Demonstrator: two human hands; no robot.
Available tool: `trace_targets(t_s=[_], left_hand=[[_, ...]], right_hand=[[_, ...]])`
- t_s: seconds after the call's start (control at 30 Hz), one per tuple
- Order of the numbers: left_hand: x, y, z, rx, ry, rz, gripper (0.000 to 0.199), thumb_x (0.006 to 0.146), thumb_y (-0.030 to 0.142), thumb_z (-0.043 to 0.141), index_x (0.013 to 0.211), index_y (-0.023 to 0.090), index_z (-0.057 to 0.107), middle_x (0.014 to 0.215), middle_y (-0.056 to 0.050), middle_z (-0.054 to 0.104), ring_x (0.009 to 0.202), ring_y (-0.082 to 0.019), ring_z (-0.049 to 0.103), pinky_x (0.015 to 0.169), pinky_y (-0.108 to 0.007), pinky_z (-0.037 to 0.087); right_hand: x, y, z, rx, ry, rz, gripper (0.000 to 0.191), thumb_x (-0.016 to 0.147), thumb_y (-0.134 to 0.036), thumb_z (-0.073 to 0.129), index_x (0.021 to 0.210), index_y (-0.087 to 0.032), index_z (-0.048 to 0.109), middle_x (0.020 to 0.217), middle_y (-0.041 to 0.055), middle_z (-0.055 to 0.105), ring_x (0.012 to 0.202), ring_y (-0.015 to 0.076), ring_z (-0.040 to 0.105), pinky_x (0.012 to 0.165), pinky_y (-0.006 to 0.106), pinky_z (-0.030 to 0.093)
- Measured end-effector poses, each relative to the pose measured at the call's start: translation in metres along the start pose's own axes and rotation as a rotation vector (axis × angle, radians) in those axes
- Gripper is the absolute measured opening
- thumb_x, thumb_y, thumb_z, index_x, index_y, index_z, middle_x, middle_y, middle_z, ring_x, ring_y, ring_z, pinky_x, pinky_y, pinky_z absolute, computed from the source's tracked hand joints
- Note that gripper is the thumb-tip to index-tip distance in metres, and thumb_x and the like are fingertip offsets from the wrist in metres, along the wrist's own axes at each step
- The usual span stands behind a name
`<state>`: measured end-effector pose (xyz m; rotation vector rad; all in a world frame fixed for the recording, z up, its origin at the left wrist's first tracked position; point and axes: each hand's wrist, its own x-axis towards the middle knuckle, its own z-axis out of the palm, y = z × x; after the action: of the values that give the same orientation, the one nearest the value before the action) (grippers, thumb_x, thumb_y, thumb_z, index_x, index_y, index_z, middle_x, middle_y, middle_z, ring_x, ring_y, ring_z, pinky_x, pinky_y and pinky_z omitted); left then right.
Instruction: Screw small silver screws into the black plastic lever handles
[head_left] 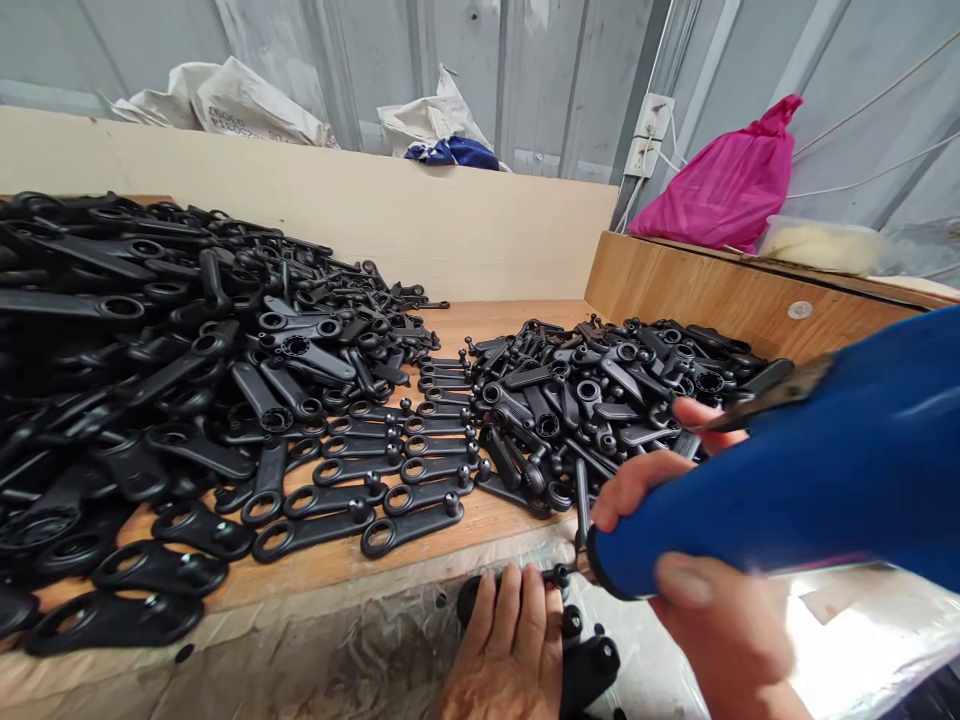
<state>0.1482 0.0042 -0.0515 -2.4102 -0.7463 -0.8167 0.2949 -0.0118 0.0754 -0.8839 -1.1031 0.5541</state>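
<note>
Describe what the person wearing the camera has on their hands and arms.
Both are bare: the left hand and the blurred right hand show no gloves, rings or watch, and no sleeve shows at either wrist. The blue sleeve seems to belong to another person's arm.

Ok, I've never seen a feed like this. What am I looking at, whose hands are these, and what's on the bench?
There is one picture, from a camera on the person's head, looking down. No machine, only bare hands. The left hand lies flat on black plastic parts at the bench edge. The right hand is blurred, against a blue sleeve, seemingly a co-worker's arm. On the wooden bench lie a big heap of black levers, neat rows of them and a smaller heap.
</note>
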Motion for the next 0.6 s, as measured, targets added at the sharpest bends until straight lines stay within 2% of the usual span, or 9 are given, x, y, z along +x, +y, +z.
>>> trace_targets(t_s=[0.1,0.2,0.3,0.43,0.6], left_hand=[[0.004,-0.005,-0.008,0.073,-0.058,0.082,0.033,0.097,0.015,0.026,0.108,0.017,0.057,0.105,-0.004,0.071,0.099,-0.021,0.064,0.089,-0.035,0.046],[0.006,-0.007,-0.013,0.083,-0.102,0.101,0.03,0.098,0.016,0.029,0.11,0.017,0.056,0.106,-0.004,0.071,0.101,-0.021,0.064,0.088,-0.035,0.047],[0.005,-0.007,-0.014,0.068,-0.111,0.106,0.029,0.098,0.018,0.031,0.111,0.016,0.056,0.107,-0.005,0.071,0.101,-0.022,0.064,0.088,-0.035,0.048],[0.005,-0.005,-0.011,0.058,-0.111,0.085,0.026,0.097,0.021,0.035,0.112,0.015,0.056,0.107,-0.006,0.071,0.101,-0.023,0.064,0.089,-0.036,0.048],[0.005,-0.003,-0.01,0.085,-0.086,0.064,0.031,0.098,0.016,0.029,0.109,0.016,0.058,0.105,-0.005,0.071,0.099,-0.02,0.065,0.086,-0.034,0.049]], right_hand=[[0.002,-0.006,-0.004,0.267,0.06,0.054,0.068,0.061,-0.041,0.078,0.122,-0.032,0.05,0.065,-0.0029,0.059,0.054,0.018,0.056,0.047,0.03,0.049],[0.004,-0.008,-0.006,0.373,0.022,0.067,0.062,0.059,-0.038,0.079,0.116,-0.029,0.056,0.063,-0.0016,0.061,0.051,0.0179,0.056,0.041,0.028,0.049],[0.004,-0.006,-0.005,0.403,0.014,0.051,0.062,0.06,-0.037,0.078,0.117,-0.029,0.056,0.064,-0.0007,0.061,0.05,0.0182,0.057,0.038,0.028,0.049],[0.003,-0.004,-0.002,0.378,0.004,0.103,0.062,0.057,-0.038,0.08,0.114,-0.032,0.056,0.063,-0.0021,0.061,0.049,0.0176,0.057,0.039,0.027,0.049],[0.0,0.001,-0.001,0.332,0.006,0.075,0.071,0.058,-0.04,0.079,0.122,-0.031,0.051,0.064,-0.0027,0.061,0.049,0.0174,0.055,0.041,0.029,0.048]])
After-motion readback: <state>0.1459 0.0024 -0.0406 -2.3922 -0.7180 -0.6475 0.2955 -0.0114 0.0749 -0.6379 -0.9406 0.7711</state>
